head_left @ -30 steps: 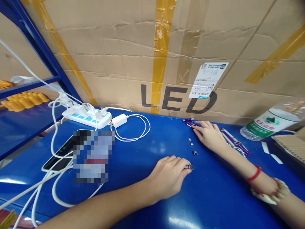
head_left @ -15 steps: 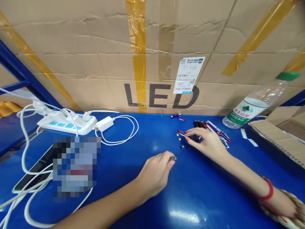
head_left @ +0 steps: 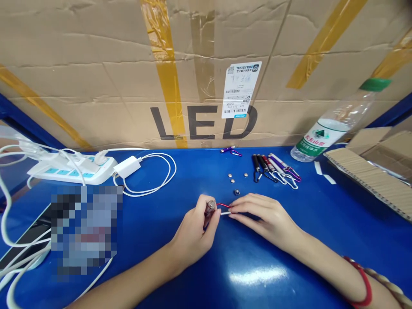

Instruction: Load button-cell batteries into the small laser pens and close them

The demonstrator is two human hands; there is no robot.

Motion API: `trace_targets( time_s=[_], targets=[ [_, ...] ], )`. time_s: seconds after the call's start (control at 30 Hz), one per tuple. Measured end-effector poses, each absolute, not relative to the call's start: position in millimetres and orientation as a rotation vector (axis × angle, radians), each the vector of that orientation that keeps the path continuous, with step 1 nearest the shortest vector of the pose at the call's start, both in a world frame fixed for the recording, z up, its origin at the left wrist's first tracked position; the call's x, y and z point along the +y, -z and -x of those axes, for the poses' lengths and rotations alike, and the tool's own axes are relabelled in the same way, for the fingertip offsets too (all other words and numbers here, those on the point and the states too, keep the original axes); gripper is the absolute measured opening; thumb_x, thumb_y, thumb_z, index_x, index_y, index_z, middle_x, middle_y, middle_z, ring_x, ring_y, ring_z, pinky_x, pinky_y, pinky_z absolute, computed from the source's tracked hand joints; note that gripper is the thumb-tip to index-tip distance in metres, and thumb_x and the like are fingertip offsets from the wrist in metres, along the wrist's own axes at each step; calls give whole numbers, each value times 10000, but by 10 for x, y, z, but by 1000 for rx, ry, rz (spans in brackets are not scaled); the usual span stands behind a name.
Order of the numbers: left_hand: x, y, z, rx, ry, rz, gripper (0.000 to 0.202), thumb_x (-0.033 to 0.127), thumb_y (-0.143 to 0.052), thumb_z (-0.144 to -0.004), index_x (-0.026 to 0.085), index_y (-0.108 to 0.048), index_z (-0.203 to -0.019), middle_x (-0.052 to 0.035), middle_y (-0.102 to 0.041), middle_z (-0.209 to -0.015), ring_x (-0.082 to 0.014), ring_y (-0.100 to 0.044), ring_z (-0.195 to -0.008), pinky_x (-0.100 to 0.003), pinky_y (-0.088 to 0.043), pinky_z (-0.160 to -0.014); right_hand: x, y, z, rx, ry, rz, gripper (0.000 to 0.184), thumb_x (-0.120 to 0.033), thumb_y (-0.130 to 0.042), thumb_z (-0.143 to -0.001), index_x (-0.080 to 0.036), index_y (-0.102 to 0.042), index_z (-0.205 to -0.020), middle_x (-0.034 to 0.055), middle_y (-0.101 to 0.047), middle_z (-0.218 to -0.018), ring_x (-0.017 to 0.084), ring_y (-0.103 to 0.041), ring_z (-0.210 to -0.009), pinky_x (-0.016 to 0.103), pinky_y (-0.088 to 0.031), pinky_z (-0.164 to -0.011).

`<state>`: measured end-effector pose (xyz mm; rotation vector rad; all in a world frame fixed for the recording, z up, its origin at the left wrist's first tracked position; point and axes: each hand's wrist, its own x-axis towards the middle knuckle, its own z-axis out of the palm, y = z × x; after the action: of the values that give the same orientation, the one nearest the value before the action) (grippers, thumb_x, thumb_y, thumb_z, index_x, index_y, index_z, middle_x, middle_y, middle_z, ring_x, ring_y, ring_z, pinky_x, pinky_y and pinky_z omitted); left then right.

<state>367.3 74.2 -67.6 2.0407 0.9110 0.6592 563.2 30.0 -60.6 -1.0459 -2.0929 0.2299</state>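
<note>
My left hand [head_left: 197, 227] is closed around a small dark reddish metal cylinder, probably a mini flashlight [head_left: 210, 207], with its round end facing up. Thumb and fingertips of my right hand [head_left: 262, 216] pinch a red carabiner clip [head_left: 223, 205] with a silvery-white straight side, which reaches across to the left hand's fingers. Whether the clip is attached to the cylinder is hidden. Just beyond the hands lie a small dark metal piece [head_left: 237, 192] and three button cells, one [head_left: 246, 174] apart from the other two.
Several mini flashlights with carabiners [head_left: 273, 166] lie behind my right hand, and a purple one [head_left: 228, 149] by the cardboard box [head_left: 122, 94]. A water bottle [head_left: 325, 135] and open carton [head_left: 370, 171] stand right. Left are a power strip [head_left: 103, 174], white cables and a phone [head_left: 28, 227].
My right hand has come back from near the flashlights to my left hand, bringing the red clip. The left hand has turned, so more of the cylinder shows. The camera view has shifted.
</note>
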Motion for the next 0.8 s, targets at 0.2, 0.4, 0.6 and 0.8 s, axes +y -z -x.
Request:
trace_targets(
  time_s=[0.2, 0.4, 0.6, 0.8],
  targets=[
    [753, 684, -3683, 886, -709, -2111, 122, 254, -328, -913, 156, -336, -839, 60, -353, -611, 3, -292, -474, -88, -240, -455, 268, 670, -5592, -2027, -308, 1054, 251, -133, -583, -875, -156, -565, -1124, 31, -603, -987, 122, -555, -873, 248, -458, -767],
    [749, 725, -3665, 802, -714, -2180, 73, 216, -342, -910, 164, -346, -859, 58, -419, -640, 1, -346, -519, -75, -286, -496, 240, 736, -5539, -2027, -360, 1058, 287, -151, -522, -911, -126, -534, -1197, 61, -578, -960, 136, -543, -857, 258, -468, -742],
    [751, 708, -3653, 664, -765, -2255, 61, 142, -366, -892, 168, -338, -845, 65, -388, -643, 7, -309, -518, -57, -274, -508, 215, 712, -5482, -2100, -407, 1140, 267, -214, -459, -943, -86, -554, -1158, 41, -537, -772, 124, -505, -674, 233, -432, -580],
    [749, 683, -3657, 615, -755, -2295, 80, 118, -374, -885, 165, -339, -830, 66, -366, -626, -2, -276, -503, -70, -244, -484, 212, 678, -5448, -2182, -257, 1166, 278, -227, -409, -960, -28, -598, -1000, 39, -489, -693, 125, -445, -596, 248, -375, -517]
  ],
)
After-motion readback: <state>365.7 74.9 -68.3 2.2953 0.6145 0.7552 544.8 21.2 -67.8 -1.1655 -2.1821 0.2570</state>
